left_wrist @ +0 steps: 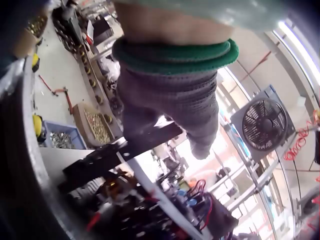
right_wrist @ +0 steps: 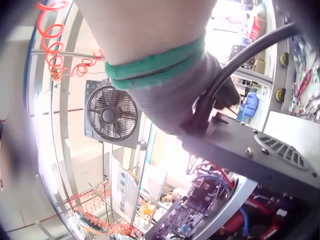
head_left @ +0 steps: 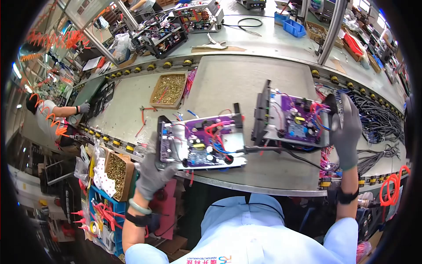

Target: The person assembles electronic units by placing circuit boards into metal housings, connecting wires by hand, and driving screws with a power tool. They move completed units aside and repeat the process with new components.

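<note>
My gloved left hand (head_left: 154, 178) grips the black end panel of an open electronics chassis (head_left: 200, 143) with a purple circuit board, red and blue wires and pale heatsinks. In the left wrist view, the thumb and fingers of the left hand (left_wrist: 170, 100) straddle the panel's edge. A second similar chassis (head_left: 294, 116) stands to the right, tilted. My gloved right hand (head_left: 348, 136) holds its right end panel. The right wrist view shows that vented black panel (right_wrist: 250, 155) and a thick black cable (right_wrist: 235, 65) running past the right hand (right_wrist: 165, 105). Its fingertips are partly hidden.
A grey metal plate (head_left: 255, 176) lies under both chassis, between roller rails. Beyond the left chassis is a cardboard box (head_left: 165, 105) of brass fittings. Bundled black cables (head_left: 373, 116) lie at right. Another person (head_left: 48, 119) works at far left; blue crates (head_left: 116, 211) stand below left.
</note>
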{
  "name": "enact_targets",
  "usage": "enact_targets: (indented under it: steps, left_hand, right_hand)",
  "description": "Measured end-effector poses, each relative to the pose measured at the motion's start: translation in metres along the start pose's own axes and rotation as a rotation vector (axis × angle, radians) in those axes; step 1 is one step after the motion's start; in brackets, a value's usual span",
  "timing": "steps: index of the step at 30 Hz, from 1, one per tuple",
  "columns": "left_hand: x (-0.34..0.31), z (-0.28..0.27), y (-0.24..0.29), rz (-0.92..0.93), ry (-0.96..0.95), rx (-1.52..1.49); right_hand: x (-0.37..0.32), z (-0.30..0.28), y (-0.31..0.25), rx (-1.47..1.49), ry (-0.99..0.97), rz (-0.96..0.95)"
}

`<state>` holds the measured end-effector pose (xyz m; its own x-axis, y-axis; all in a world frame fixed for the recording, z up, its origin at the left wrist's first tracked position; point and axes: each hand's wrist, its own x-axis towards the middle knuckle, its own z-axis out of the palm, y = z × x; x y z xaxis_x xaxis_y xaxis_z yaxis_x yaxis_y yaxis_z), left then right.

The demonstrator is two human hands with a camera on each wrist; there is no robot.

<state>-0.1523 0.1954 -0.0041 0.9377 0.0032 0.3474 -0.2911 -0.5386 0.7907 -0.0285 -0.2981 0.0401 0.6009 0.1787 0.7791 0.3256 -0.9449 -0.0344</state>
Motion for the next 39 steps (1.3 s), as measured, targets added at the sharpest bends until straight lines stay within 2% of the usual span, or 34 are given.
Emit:
enact_targets:
  steps: [1,2,3,5,7,8,9,10,11,12,13,14,15,17,18,19,20,21,22,23,24,25,27,28,29,30,31,32,33,35,36,39]
  left_hand:
    - [-0.004,0.005,-0.012,0.106,0.021,0.175]
    - [0.001,0.012,-0.006,0.131,0.05,0.314]
    - [0.003,0.017,-0.021,0.195,0.088,0.433]
    - [0.035,0.022,-0.005,0.312,0.179,0.456]
    - [0.077,0.016,0.004,0.141,0.139,0.333]
    - [0.101,0.011,-0.016,0.087,0.143,0.418]
    - [0.134,0.008,-0.022,-0.053,0.073,0.388]
    - [0.167,0.007,-0.025,-0.21,-0.015,0.364]
    - [0.193,0.013,-0.036,-0.254,-0.022,0.485]
    - [0.217,0.019,-0.066,-0.316,-0.068,0.465]
    - [0.229,0.03,-0.094,-0.239,-0.042,0.516]
    - [0.234,0.041,-0.107,-0.323,-0.023,0.519]
    - [0.235,0.05,-0.101,-0.411,-0.009,0.52]
    - [0.241,0.049,-0.094,-0.408,-0.098,0.556]
    - [0.239,0.046,-0.085,-0.372,-0.158,0.591]
    - [0.231,0.04,-0.077,-0.305,-0.203,0.586]
    - [0.225,0.041,-0.113,0.087,-0.289,0.834]
    - [0.209,0.04,-0.107,0.164,-0.266,0.793]
    - [0.191,0.048,-0.134,0.106,-0.159,0.701]
    - [0.167,0.044,-0.086,-0.077,-0.119,0.62]
    - [0.153,0.047,-0.073,-0.165,-0.064,0.563]
    - [0.136,0.048,-0.065,-0.235,-0.007,0.498]
    - [0.11,0.043,-0.04,-0.289,0.021,0.376]
    - [0.101,0.039,-0.032,-0.383,-0.031,0.418]
    - [0.086,0.037,-0.049,-0.387,-0.023,0.423]
    - [0.069,0.036,-0.081,-0.308,0.07,0.091]
    - [0.064,0.03,-0.077,-0.228,0.163,-0.24]
    - [0.043,0.003,-0.074,-0.411,0.125,-0.366]
    - [0.026,-0.027,-0.081,-0.442,0.207,-0.021]
    - [-0.008,-0.087,-0.095,-0.628,0.332,0.684]
    - [-0.031,-0.122,-0.105,-0.669,0.369,0.802]
    - [-0.086,-0.193,-0.125,-1.084,0.301,0.813]
  right_hand:
    - [-0.007,-0.001,-0.013,0.179,0.071,-0.071]
    - [-0.02,-0.001,-0.027,0.199,-0.085,-0.119]
    - [-0.033,0.0,-0.041,0.223,-0.243,-0.163]
    - [-0.048,0.029,-0.033,-0.052,-0.293,-0.388]
    - [-0.019,0.037,-0.026,0.055,-0.27,-0.361]
    - [0.001,0.05,-0.013,0.118,-0.223,-0.385]
    - [0.028,0.054,-0.006,0.154,-0.286,-0.378]
    - [0.046,0.071,0.009,0.16,-0.339,-0.33]
    - [0.057,0.091,0.025,0.164,-0.386,-0.287]
    - [0.065,0.11,0.033,0.158,-0.359,-0.296]
    - [0.07,0.131,0.04,0.089,-0.448,-0.149]
    - [0.072,0.151,0.046,0.022,-0.54,0.005]
    - [0.076,0.163,0.042,0.023,-0.534,0.063]
    - [0.079,0.172,0.042,0.069,-0.65,0.185]
    - [0.076,0.172,0.041,0.086,-0.609,0.176]
    - [0.069,0.168,0.041,0.109,-0.583,0.155]
    - [0.063,0.157,0.038,0.176,-0.58,0.143]
    - [0.056,0.14,0.03,0.258,-0.571,0.126]
    - [0.046,0.125,0.018,0.276,-0.547,0.13]
    - [0.037,0.11,0.012,0.243,-0.602,0.153]
    - [0.023,0.113,0.023,0.32,-0.537,0.11]
    - [0.014,0.1,0.019,0.259,-0.533,0.087]
    - [-0.003,0.082,0.024,0.269,-0.521,0.037]
    - [-0.009,0.072,0.023,0.261,-0.516,0.044]
    - [-0.017,0.065,0.021,0.269,-0.515,0.038]
    - [-0.024,0.061,0.019,0.477,-0.295,0.133]
    - [-0.024,0.058,0.022,0.682,-0.079,0.226]
    - [-0.028,0.046,0.027,0.771,0.042,0.307]
    - [-0.033,0.028,0.029,0.808,0.087,0.393]
    - [-0.044,-0.008,0.023,0.865,0.137,0.528]
    - [-0.052,-0.022,0.02,0.863,0.129,0.565]
    - [-0.082,-0.052,0.015,0.808,0.048,0.666]
